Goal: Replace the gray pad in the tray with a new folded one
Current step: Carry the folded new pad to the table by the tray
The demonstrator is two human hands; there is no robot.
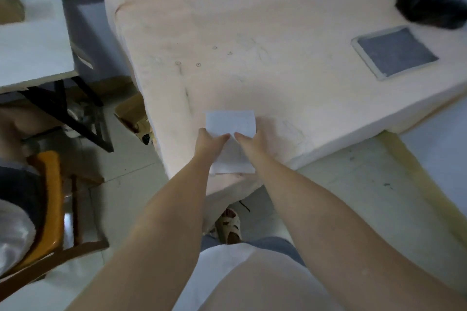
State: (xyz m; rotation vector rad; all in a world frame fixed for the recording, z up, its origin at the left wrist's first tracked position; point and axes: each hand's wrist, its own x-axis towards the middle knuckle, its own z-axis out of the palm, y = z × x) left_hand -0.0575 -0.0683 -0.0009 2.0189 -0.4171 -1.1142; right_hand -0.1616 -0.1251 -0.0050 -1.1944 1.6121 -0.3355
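The new pad [228,125] is a thin white sheet, soft-edged and rectangular, lying flat near the front corner of the pale pink padded table [252,33]. Both hands are on it: the left hand [211,137] holds its near left edge and the right hand [249,137] its near right edge, thumbs pointing toward each other over the sheet. How far the fingers curl beneath cannot be told. The far half of the sheet looks brighter than the near half between the wrists, which suggests a fold is being formed or flattened; this two-handed hold would keep the edges aligned while the crease is set. The gray pad [398,50] remains in its tray [366,58], a shallow square with a light rim, lying far forward and to the right of the right hand, well apart from the sheet. The gray surface looks matte and slightly coarse. Beyond the tray, further right, lies a dark fuzzy bundle [429,2], too blurred to identify. To the left of the left hand, off the table, stand a white side table [32,40] and a wooden chair [53,199]. The swap has not yet begun.
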